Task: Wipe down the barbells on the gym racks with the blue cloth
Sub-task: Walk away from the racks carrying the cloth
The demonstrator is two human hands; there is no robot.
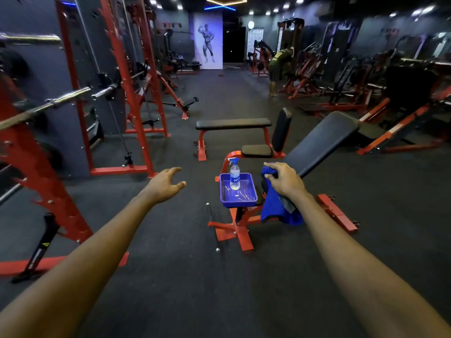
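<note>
gripping the blue cloth in my right hand, left hand hanging loose. barbell is sitting racked to my left, so i'm thinking bunch the cloth up first, then wrap it around.

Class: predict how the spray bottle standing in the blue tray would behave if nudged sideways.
The bottle is tall, narrow and upright, so it would probably tip easily. Its clear plastic suggests it is light, likely sliding on the smooth tray. Toppled, its round body might roll until the low walls stop it.
</note>
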